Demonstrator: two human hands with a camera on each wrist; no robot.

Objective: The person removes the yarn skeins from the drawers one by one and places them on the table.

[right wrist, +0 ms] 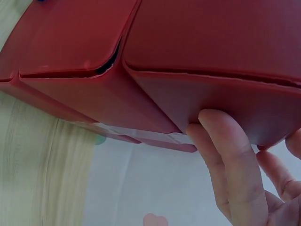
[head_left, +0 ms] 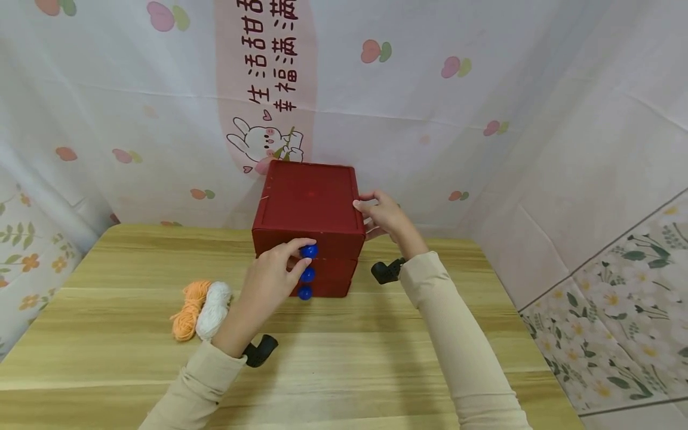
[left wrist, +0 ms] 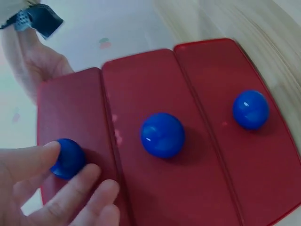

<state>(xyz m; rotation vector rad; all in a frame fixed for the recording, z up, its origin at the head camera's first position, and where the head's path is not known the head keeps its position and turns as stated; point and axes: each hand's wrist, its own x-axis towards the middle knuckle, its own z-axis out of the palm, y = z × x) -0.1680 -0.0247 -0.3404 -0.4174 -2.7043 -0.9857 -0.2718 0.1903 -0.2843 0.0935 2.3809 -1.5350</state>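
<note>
A small red cabinet of three stacked drawers stands at the back of the table, each drawer front bearing a round blue knob. My left hand pinches the top knob between thumb and fingers. Below it, the middle knob and bottom knob are untouched. The drawer fronts sit nearly flush, with a narrow dark gap at an edge in the right wrist view. At the cabinet's right side, my right hand lays its fingers against the wall near the top.
Left of the cabinet, an orange yarn skein and a white yarn skein lie side by side on the wooden table. A patterned cloth hangs close behind the cabinet. Black wrist-worn pieces show by both sleeves.
</note>
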